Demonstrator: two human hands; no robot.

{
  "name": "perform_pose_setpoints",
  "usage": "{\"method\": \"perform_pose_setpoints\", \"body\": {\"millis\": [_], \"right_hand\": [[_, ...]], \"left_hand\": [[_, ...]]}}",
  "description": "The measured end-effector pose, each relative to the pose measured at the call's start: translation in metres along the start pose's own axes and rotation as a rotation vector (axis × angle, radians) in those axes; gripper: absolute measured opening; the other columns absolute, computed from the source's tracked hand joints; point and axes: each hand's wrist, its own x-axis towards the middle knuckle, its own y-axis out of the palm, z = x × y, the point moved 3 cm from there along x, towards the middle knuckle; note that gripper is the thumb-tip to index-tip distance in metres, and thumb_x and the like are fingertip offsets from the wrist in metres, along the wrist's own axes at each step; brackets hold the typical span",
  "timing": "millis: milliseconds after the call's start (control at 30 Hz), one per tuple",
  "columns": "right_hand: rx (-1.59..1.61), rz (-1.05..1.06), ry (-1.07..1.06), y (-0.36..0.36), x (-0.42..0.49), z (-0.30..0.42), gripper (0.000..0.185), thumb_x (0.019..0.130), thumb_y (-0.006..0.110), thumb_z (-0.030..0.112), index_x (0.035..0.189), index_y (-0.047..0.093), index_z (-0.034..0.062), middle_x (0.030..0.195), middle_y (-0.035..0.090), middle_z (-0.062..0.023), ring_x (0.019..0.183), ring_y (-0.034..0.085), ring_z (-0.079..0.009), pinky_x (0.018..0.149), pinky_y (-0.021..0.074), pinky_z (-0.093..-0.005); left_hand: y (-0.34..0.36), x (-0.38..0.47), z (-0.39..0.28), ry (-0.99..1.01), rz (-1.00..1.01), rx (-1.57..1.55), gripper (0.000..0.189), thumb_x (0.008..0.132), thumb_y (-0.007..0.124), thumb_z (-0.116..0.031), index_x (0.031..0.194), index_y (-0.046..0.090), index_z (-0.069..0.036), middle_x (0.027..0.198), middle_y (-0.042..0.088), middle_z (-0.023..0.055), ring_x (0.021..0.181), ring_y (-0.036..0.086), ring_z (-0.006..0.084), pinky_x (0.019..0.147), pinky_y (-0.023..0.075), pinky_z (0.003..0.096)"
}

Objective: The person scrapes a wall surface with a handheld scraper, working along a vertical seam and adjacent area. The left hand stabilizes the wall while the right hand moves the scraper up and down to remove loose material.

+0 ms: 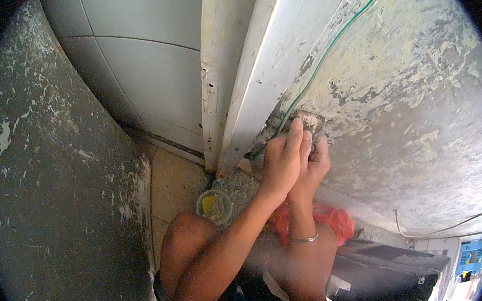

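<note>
Both my hands are together low on the peeling wall (393, 109), close to the white door frame (255, 75). My right hand (315, 167) grips a flat scraper (314, 119); its handle is hidden inside my fingers. Wrapped close against it, my left hand (280, 164) has its thumb and fingers near the blade. Pale crumbs of scraped coating lie on the blade, which is against the wall. A green cable (323, 57) runs down the wall beside the frame and passes just left of the blade. Bare grey patches show through the old paint around it.
A round plastic tub (214, 207) with something yellow inside stands on the floor by my knee. A red plastic bag (337, 221) lies beneath my right forearm. Behind it is a dark bulky object (383, 267). A scuffed grey panel (62, 189) bounds the left side.
</note>
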Motion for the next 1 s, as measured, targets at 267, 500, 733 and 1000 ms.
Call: {"method": "perform_pose_setpoints", "body": {"millis": [267, 500, 733, 1000], "right_hand": [[0.096, -0.014, 0.025, 0.004, -0.001, 0.008, 0.025, 0.106, 0.059, 0.018, 0.087, 0.053, 0.002, 0.074, 0.052, 0.0005, 0.07, 0.043, -0.0076, 0.057, 0.0401, -0.0297], [0.086, -0.022, 0.0, 0.004, 0.002, 0.015, 0.025, 0.106, 0.059, 0.017, 0.088, 0.053, 0.0023, 0.075, 0.053, 0.0014, 0.071, 0.044, -0.007, 0.057, 0.0404, -0.0286], [0.079, -0.009, 0.028, 0.005, 0.001, 0.013, 0.028, 0.106, 0.059, 0.017, 0.084, 0.048, 0.0035, 0.072, 0.046, 0.0023, 0.071, 0.041, -0.0073, 0.057, 0.0387, -0.0288], [0.08, -0.034, 0.022, 0.006, 0.002, 0.01, 0.029, 0.106, 0.06, 0.018, 0.083, 0.048, 0.0038, 0.071, 0.043, 0.0021, 0.07, 0.039, -0.0077, 0.056, 0.0364, -0.03]], "left_hand": [[0.001, 0.001, 0.0, 0.017, -0.012, -0.013, 0.065, 0.109, 0.046, -0.049, 0.078, 0.065, 0.005, 0.067, 0.063, 0.0119, 0.067, 0.058, 0.0179, 0.064, 0.0473, 0.0377], [0.001, 0.003, -0.007, 0.051, -0.011, -0.029, 0.065, 0.108, 0.048, -0.05, 0.076, 0.064, 0.004, 0.066, 0.061, 0.0072, 0.066, 0.054, 0.0129, 0.061, 0.0455, 0.0346], [0.002, 0.0, -0.008, 0.046, -0.027, -0.06, 0.065, 0.108, 0.048, -0.05, 0.073, 0.063, 0.002, 0.063, 0.059, 0.0031, 0.064, 0.052, 0.0111, 0.059, 0.0447, 0.0337], [0.001, 0.001, -0.012, 0.0, -0.037, -0.032, 0.064, 0.108, 0.048, -0.049, 0.073, 0.062, 0.003, 0.063, 0.058, 0.0033, 0.064, 0.052, 0.0111, 0.059, 0.0436, 0.0337]]}}
